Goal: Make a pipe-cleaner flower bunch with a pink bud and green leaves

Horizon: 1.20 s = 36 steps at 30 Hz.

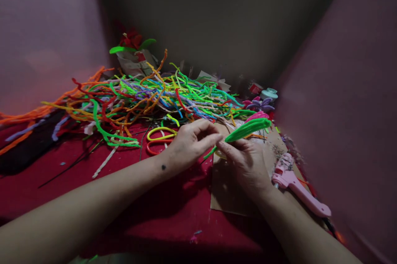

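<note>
- Nearest you, both forearms reach in over the red desk (pixel 130 214), and your hands meet just past its middle, over the near edge of a brown card (pixel 226 193).
- Your left hand (pixel 189 144) is closed in a pinch, thumb and forefinger pressed on the lower end of the green leaf (pixel 248 128).
- Your right hand (pixel 248 164) is closed too, fingertips gripping that same lower end from below; the two hands touch there.
- By the look of it, you are twisting or shaping the stem end of the leaf; the next move would call for a firm pinch at the base while the free end stays clear of the pile.
- The leaf is a folded pipe cleaner, held just above the card. Its long axis runs from lower left at your fingers up to the right, tip pointing right and away from you.
- A pink glue gun (pixel 294 185) lies just right of your right wrist.
- Left of your hands lie yellow and red loops (pixel 158 138).
- Beyond them spreads a tangled pile (pixel 149 94) of pipe cleaners.
- Farthest back stands a red flower (pixel 132 40).
</note>
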Motion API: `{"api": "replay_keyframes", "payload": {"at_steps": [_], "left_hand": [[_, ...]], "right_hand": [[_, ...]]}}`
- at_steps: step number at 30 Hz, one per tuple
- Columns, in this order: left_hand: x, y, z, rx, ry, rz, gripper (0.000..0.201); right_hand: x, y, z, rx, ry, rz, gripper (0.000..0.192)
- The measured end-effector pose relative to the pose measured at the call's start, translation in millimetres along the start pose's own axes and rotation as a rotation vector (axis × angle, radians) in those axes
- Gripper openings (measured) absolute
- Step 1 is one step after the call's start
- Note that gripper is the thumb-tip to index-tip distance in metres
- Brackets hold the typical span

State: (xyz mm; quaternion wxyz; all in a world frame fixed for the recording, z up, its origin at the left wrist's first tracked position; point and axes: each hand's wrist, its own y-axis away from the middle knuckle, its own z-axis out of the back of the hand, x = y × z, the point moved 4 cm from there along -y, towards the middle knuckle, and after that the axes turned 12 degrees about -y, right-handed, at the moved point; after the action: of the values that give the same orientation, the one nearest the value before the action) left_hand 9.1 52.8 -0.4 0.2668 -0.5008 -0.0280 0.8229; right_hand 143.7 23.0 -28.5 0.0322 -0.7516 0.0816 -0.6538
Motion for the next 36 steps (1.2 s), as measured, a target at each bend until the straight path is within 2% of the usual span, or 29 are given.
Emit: {"api": "replay_keyframes", "payload": {"at_steps": [2,6,7,10,12,14,17,21,24,27,31,36], "left_hand": [[-3.9,2.7,0.0,-0.016,-0.019,-0.029,0.011],[2.6,0.1,16.4,-0.193,0.138,0.129,0.012],[4.0,-1.1,20.2,-0.205,0.17,0.153,0.012],[2.4,-1.8,20.9,-0.1,0.149,0.118,0.015],[0.0,2.7,12.1,0.018,0.048,0.059,0.018],[-0.7,9.8,1.3,0.077,-0.099,-0.01,0.02],[1.1,19.5,-10.6,0.047,-0.351,-0.139,0.015],[6.4,23.6,-16.9,0.048,-0.586,-0.289,0.019],[8.8,19.0,-10.2,-0.031,-0.494,-0.261,0.018],[10.3,13.2,-3.9,-0.073,-0.355,-0.17,0.02],[13.0,8.5,-1.6,-0.019,-0.238,-0.038,0.02],[15.5,6.1,-2.2,0.071,0.083,0.146,0.019]], "right_hand": [[0.6,0.8,-0.1,-0.007,0.033,0.019,0.009],[4.3,6.3,-1.1,-0.033,0.115,0.046,0.014],[5.0,7.7,-1.9,-0.027,0.111,0.046,0.015],[6.0,8.7,-2.4,-0.039,0.049,0.032,0.013],[6.2,6.8,-2.1,-0.058,0.01,0.023,0.014],[4.3,4.0,-2.0,-0.068,-0.032,-0.013,0.015],[-0.5,2.1,-1.2,-0.091,-0.085,-0.063,0.018],[-0.9,3.7,-1.1,-0.089,-0.016,-0.026,0.017],[1.9,3.6,-4.8,-0.012,-0.092,-0.024,0.017],[3.3,1.2,-9.3,0.054,-0.272,-0.104,0.01],[1.5,-2.9,-14.0,0.107,-0.409,-0.209,0.004],[-5.0,-11.9,-10.3,0.096,-0.353,-0.198,0.006]]}}
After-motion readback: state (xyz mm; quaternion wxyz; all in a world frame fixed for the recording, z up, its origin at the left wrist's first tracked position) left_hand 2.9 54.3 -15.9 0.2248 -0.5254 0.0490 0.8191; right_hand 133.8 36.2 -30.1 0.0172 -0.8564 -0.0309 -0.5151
